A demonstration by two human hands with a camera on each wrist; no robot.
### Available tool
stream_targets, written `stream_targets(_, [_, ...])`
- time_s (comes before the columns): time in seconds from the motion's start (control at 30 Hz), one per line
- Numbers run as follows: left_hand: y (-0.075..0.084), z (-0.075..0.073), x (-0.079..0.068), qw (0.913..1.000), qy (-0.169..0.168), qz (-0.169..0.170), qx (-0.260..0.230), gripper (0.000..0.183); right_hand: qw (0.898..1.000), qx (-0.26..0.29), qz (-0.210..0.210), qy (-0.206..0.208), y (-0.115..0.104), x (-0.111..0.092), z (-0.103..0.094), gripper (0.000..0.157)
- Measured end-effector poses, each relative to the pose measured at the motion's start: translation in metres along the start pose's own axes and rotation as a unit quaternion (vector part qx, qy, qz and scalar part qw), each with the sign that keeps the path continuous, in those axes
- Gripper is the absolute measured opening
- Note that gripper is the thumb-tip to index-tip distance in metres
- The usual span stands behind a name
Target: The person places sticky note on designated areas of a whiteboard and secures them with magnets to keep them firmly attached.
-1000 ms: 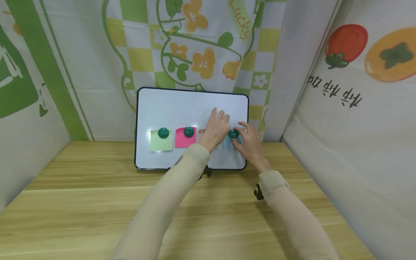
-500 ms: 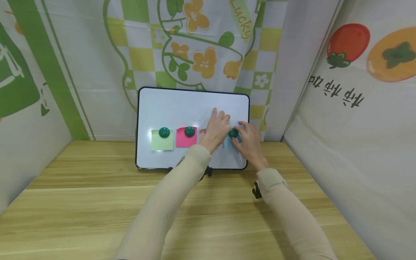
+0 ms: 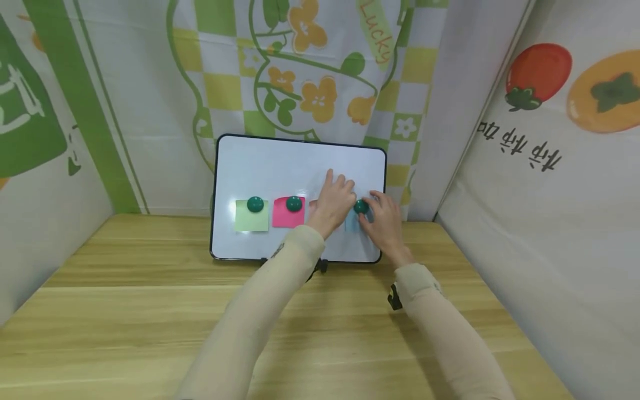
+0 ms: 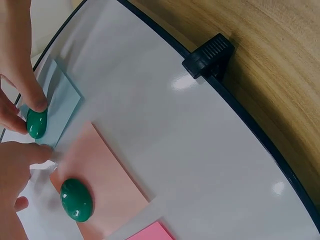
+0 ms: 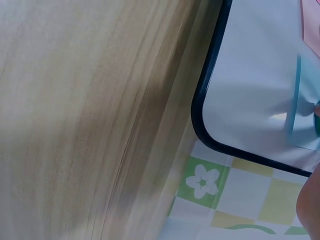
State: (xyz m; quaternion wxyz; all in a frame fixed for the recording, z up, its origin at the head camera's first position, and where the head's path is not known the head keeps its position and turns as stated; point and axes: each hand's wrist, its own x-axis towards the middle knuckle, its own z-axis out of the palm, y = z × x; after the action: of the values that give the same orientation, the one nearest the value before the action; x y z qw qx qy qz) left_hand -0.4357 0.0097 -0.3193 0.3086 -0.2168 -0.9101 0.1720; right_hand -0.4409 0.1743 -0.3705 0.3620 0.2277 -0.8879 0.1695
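Note:
A whiteboard point(image 3: 280, 166) with a black frame leans upright at the back of the table. My right hand point(image 3: 386, 225) pinches a round green magnet point(image 4: 36, 124) between thumb and fingers, over a light blue sticky note point(image 4: 65, 95) at the board's right side. Beside it, my left hand point(image 3: 334, 203) lies against the board, a fingertip right at the blue note's edge in the left wrist view. That hand mostly hides a salmon sticky note point(image 4: 110, 185) in the head view; a green magnet point(image 4: 76, 200) sits on this note.
Further left on the board are a bright pink note point(image 3: 286, 219) and a pale green note point(image 3: 251, 224), each under a green magnet. Black clips point(image 4: 209, 55) hold the board's lower edge. Wooden tabletop point(image 3: 330, 333) lies in front, printed curtains point(image 3: 220, 91) behind.
The view has shifted slightly. Both hands stay in nearly the same place on the board, with the right still pinching the magnet over the blue note.

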Motion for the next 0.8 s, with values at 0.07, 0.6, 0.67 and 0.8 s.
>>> stream_targets(0.07, [-0.001, 0.000, -0.001, 1.0000, 0.005, -0.004, -0.005, 0.025, 1.000, -0.002, 0.002, 0.000, 0.000, 0.000, 0.001, 0.043])
stream_targets(0.6, [-0.009, 0.006, -0.012, 0.9973, -0.005, -0.014, -0.072, 0.042, 1.000, 0.000, -0.013, -0.023, 0.003, -0.009, -0.007, 0.053])
stream_targets(0.67, [-0.011, 0.005, -0.014, 0.9966, -0.013, -0.021, -0.078, 0.044, 1.000, 0.003, -0.015, -0.024, 0.003, -0.010, -0.010, 0.055])
stream_targets(0.8, [-0.016, 0.003, -0.023, 0.9933, -0.035, -0.037, -0.104, 0.051, 0.999, 0.016, -0.022, -0.028, 0.000, -0.013, -0.014, 0.058])
